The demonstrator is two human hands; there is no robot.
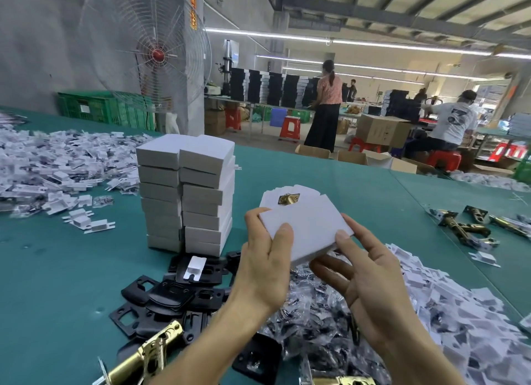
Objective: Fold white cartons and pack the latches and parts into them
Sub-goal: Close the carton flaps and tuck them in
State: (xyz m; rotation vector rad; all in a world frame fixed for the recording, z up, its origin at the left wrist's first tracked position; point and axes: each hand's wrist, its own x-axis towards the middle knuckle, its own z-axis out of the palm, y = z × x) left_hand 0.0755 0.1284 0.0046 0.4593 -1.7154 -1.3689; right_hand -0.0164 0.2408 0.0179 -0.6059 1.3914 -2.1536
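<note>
I hold a white carton [307, 223] above the green table [71, 269], its far end open with a brass latch [288, 198] poking out. My left hand [267, 261] grips the carton's left near corner, thumb on top. My right hand [370, 278] holds the right near corner, thumb on top and fingers underneath. Two stacks of closed white cartons [189, 195] stand to the left. Black metal plates [172, 295] lie below the stacks. Small bags of screws [313, 315] are heaped under my hands. Brass latches lie at the bottom left [146, 356] and at the right [465, 226].
Heaps of small white folded inserts lie at the far left [57, 160] and near right [459, 312]. A large fan [149, 54] stands behind the table. People work at tables with black boxes [267, 88] in the background.
</note>
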